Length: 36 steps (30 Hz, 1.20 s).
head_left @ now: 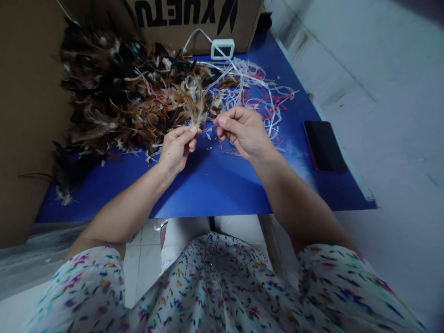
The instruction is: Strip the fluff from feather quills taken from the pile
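My left hand [178,145] pinches the base of a small bunch of brown and cream feathers [194,106], its tips pointing up and away from me. A thin red string [209,127] runs from that base to my right hand [244,132], whose thumb and forefinger are closed on it. Both hands are just above the blue tabletop [208,194], a short gap apart. Behind and left of my left hand spreads a large pile of brown and black feathers [114,92]. Beyond my right hand lies a tangle of white ribbons and red strings [256,88].
A cardboard box [194,27] with black lettering stands at the back, and more cardboard [27,115] rises at the left. A small white device with a dark screen [222,49] sits by the box. A dark phone [325,145] lies at the right, near the wall [388,115].
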Tool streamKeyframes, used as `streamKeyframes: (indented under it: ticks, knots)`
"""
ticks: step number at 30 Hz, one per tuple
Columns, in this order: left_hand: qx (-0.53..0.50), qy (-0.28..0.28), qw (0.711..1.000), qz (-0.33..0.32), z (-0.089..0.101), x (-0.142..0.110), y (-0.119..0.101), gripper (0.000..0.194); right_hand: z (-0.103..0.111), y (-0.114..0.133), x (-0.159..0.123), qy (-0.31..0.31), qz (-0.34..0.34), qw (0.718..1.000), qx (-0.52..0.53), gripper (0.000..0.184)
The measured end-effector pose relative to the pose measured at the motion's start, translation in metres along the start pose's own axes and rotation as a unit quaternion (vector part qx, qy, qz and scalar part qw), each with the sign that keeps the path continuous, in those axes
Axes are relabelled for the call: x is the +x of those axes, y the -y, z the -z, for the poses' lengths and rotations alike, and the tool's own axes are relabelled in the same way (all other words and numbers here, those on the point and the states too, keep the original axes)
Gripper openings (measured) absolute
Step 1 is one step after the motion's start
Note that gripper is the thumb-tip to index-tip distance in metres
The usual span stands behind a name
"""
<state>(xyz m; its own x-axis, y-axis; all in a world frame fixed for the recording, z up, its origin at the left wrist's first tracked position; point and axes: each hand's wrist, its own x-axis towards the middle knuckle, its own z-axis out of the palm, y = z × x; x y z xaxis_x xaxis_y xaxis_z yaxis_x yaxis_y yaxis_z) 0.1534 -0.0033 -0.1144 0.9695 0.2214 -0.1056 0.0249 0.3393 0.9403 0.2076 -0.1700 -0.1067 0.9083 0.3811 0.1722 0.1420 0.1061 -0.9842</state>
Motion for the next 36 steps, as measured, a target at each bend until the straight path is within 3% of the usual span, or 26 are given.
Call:
streamKeyframes:
  ticks: [11, 15, 20, 23, 26, 32, 34, 36]
  knots:
    - [-0.006, -0.002, 1.0, -0.015, 0.0, -0.002, 0.0, 0.021, -0.001, 0.0, -0.001, 0.015, -0.009, 0.998, 0.063, 0.046]
    - [0.024, -0.001, 0.999, -0.026, 0.0, -0.002, 0.001, 0.02, -0.002, 0.001, -0.003, 0.009, 0.012, 0.999, 0.031, 0.051]
    - [0.14, -0.009, 0.984, -0.107, 0.005, 0.002, 0.009, 0.026, 0.001, 0.003, -0.006, 0.0, 0.098, 0.992, -0.084, 0.046]
    - [0.266, -0.003, 0.945, -0.191, 0.011, 0.004, 0.012, 0.028, 0.004, 0.001, -0.008, 0.003, 0.206, 0.96, -0.193, 0.042]
    - [0.386, 0.029, 0.88, -0.274, 0.016, 0.005, 0.012, 0.027, 0.004, -0.003, -0.009, 0.028, 0.302, 0.911, -0.279, 0.038]
    - [0.504, 0.104, 0.751, -0.413, 0.02, 0.004, 0.024, 0.016, 0.003, -0.004, -0.009, 0.055, 0.375, 0.837, -0.395, 0.029]
    - [0.522, 0.131, 0.718, -0.442, 0.02, 0.004, 0.027, 0.019, 0.007, -0.001, -0.007, 0.057, 0.372, 0.83, -0.412, 0.026]
    - [0.522, 0.167, 0.693, -0.468, 0.02, 0.004, 0.027, 0.022, 0.014, 0.001, -0.002, 0.067, 0.348, 0.849, -0.392, 0.025]
